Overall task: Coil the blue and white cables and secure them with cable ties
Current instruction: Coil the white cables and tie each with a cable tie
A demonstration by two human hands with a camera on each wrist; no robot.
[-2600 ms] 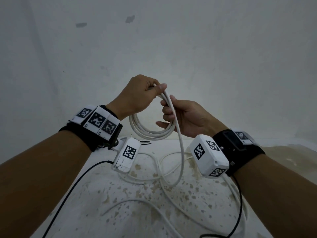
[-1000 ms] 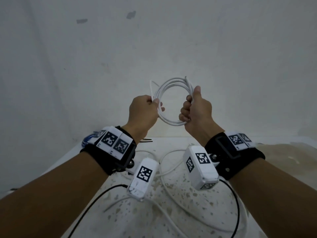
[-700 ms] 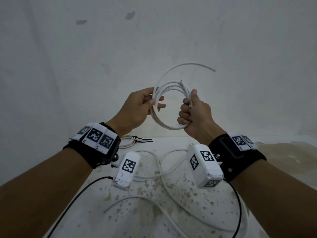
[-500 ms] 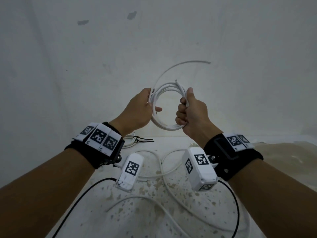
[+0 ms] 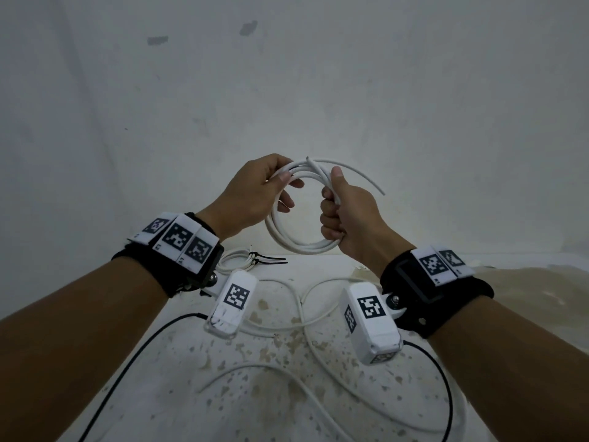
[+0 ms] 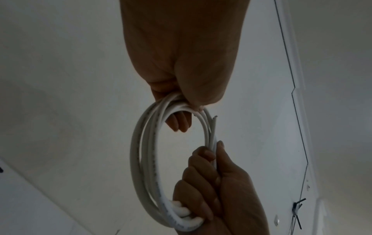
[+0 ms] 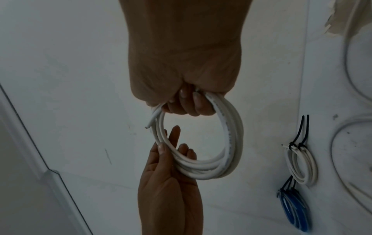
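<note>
I hold a coil of white cable (image 5: 294, 245) up in front of the wall with both hands. My left hand (image 5: 283, 182) pinches the coil's upper left between thumb and fingers. My right hand (image 5: 331, 204) is a fist round its right side, thumb up. One loose cable end (image 5: 366, 180) arcs out to the right. In the left wrist view the coil (image 6: 138, 159) hangs from the left hand (image 6: 189, 105), the right hand (image 6: 203, 179) gripping below. In the right wrist view the right hand (image 7: 187, 101) grips the coil (image 7: 231, 143) and the left hand's thumb (image 7: 161, 147) presses on it.
A tied white coil (image 7: 302, 165) and a tied blue coil (image 7: 296, 208) lie on the table, both with black cable ties (image 7: 300, 132). Loose white cable (image 5: 299, 317) loops over the stained tabletop (image 5: 255, 393) under my wrists. The white wall stands close behind.
The coil has come down slightly. Its loose end, which arched above the coil, now points out to the right. My left hand has slid up to the coil's top left.
</note>
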